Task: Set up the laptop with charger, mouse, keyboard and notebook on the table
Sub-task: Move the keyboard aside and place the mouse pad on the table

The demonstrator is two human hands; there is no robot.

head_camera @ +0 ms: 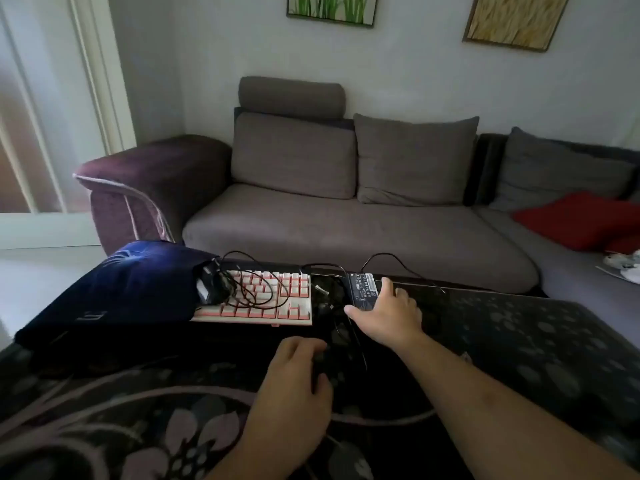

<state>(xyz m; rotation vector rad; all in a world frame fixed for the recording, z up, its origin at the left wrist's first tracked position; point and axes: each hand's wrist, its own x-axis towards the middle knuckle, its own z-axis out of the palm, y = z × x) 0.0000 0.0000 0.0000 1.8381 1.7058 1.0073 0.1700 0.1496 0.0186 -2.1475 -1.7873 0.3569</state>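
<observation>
The right hand (pixel 388 315) spreads its grip over the charger brick (pixel 363 289) beside the keyboard (pixel 263 296) on the worktop (pixel 519 341), apparently to lift it, while the left hand (pixel 298 379) curls round its dark cable (pixel 346 336), likely to keep it untangled.

My right hand (pixel 388 315) reaches far, fingers spread flat, thumb out left; my left hand (pixel 294 379) sits nearer, fingers curled.
</observation>
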